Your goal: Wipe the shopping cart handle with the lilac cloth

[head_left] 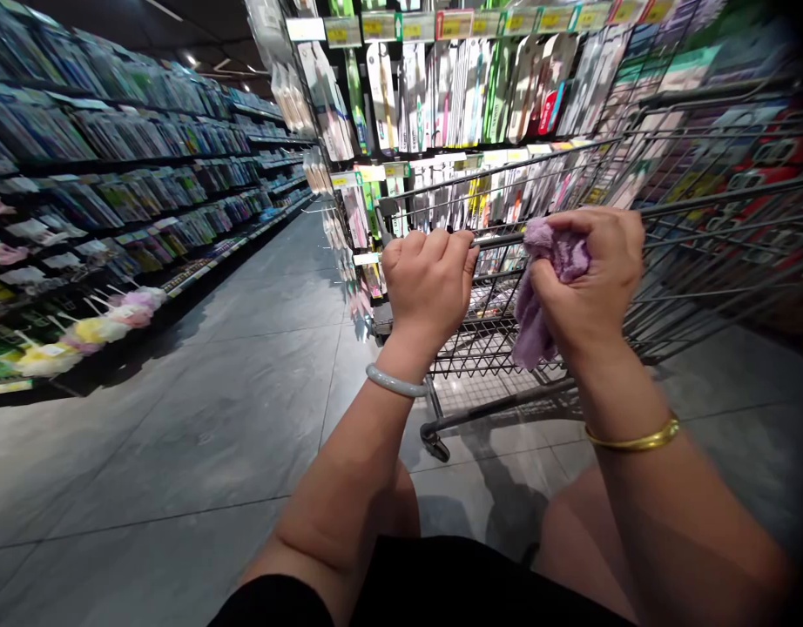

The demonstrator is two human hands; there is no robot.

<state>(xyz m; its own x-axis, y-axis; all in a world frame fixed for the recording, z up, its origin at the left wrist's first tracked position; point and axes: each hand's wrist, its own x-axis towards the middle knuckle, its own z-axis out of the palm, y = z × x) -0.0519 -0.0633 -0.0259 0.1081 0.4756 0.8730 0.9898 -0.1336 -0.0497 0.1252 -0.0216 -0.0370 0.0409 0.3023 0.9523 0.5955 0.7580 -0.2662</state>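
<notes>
My left hand (429, 283) is closed round the top bar of a black wire shopping cart (493, 344). A grey bangle circles that wrist. In my right hand (594, 279) a bunched purple cloth (537, 322) is gripped, its loose end hanging down beside the thumb. The cloth lies against the same cart bar, and whether my right fingers also hold the bar is hidden. A gold bangle is on the right wrist. Through the wires the cart's lower frame and a small wheel (435, 446) show.
Behind the cart stands a display rack (460, 96) with hanging packs and price labels. Long stocked shelves (114, 165) run along the left, with fluffy dusters (101, 326) sticking out low down. Between them a grey tiled floor (212, 418) forms an aisle. Blurred goods fill the right side.
</notes>
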